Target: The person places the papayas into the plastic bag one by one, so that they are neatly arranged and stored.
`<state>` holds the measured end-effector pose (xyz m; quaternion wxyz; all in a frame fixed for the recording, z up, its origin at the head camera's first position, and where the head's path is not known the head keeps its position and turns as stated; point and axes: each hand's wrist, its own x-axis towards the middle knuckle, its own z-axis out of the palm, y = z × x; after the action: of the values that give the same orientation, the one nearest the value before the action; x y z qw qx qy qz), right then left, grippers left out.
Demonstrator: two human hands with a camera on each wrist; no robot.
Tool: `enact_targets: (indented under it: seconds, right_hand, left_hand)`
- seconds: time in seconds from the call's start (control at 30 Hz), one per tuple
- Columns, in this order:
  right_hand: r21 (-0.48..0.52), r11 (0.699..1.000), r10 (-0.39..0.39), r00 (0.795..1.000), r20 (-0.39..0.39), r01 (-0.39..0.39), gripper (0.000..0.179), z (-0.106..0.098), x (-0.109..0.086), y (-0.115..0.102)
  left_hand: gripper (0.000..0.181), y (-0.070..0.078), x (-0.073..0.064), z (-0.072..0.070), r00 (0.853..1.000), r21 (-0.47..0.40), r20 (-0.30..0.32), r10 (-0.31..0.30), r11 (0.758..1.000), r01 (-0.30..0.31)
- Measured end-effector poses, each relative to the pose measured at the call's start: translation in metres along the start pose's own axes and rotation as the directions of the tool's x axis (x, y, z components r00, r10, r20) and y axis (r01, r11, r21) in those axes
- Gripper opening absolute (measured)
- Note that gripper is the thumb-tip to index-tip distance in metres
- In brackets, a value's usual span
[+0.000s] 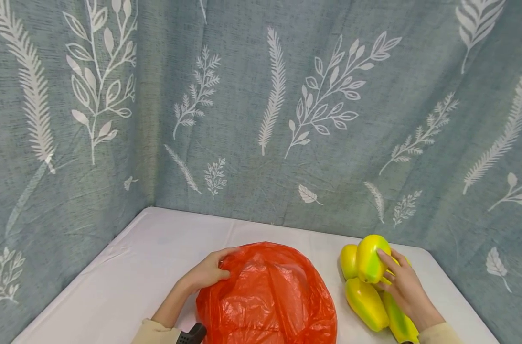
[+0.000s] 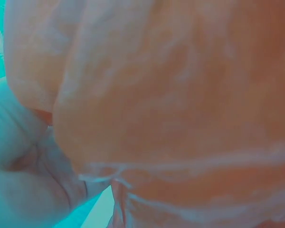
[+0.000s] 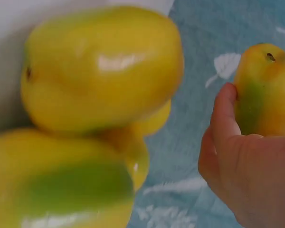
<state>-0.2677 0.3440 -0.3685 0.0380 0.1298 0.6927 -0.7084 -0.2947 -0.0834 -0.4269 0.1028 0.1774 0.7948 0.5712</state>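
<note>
A large red plastic bag (image 1: pixel 265 296) stands puffed out at the front middle of the table. My left hand (image 1: pixel 209 271) holds its upper left side, the fingertips partly hidden by the film; in the left wrist view the bag (image 2: pixel 171 95) covers most of the picture. On the right, my right hand (image 1: pixel 402 284) grips a yellow-green mango (image 1: pixel 369 258), lifted over a group of similar fruit. Fingers and thumb lie around that mango (image 3: pixel 270 95) in the right wrist view. Loose mangoes (image 1: pixel 366 306) lie just under and beside this hand.
A white-covered table (image 1: pixel 170 243) carries everything. Blue-grey curtains (image 1: pixel 243 119) with white leaf prints hang at the back and both sides. Another mango (image 1: pixel 348 262) lies near the table's back edge, behind the lifted one.
</note>
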Motion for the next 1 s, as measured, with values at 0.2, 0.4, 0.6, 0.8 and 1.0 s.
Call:
enact_targets:
  seconds: [0.2, 0.4, 0.6, 0.8, 1.0]
  right_hand:
    - [0.016, 1.000, -0.016, 0.999, 0.048, 0.015, 0.090, 0.028, -0.002, 0.008]
    - [0.012, 1.000, -0.025, 0.996, 0.083, 0.024, 0.092, 0.056, 0.001, 0.018]
    - [0.022, 0.999, -0.041, 0.995, 0.094, 0.039, 0.094, 0.081, 0.004, 0.026]
    - [0.036, 0.997, -0.078, 0.991, 0.106, 0.075, 0.090, 0.103, 0.005, 0.032]
    - [0.047, 0.996, -0.083, 0.989, 0.125, 0.078, 0.082, 0.121, 0.002, 0.036]
  left_hand:
    - [0.063, 0.000, 0.003, 0.002, 1.000, 0.006, 0.014, 0.011, 1.000, -0.011]
    - [0.065, 0.001, 0.003, 0.002, 0.999, -0.007, 0.027, 0.021, 1.000, -0.021]
    - [0.066, 0.001, 0.002, 0.002, 1.000, -0.003, 0.018, 0.013, 1.000, -0.013]
    - [0.066, -0.002, 0.003, 0.002, 1.000, 0.025, 0.006, 0.011, 1.000, -0.011]
    - [0.066, -0.003, 0.004, 0.002, 1.000, 0.021, 0.003, 0.006, 1.000, -0.006]
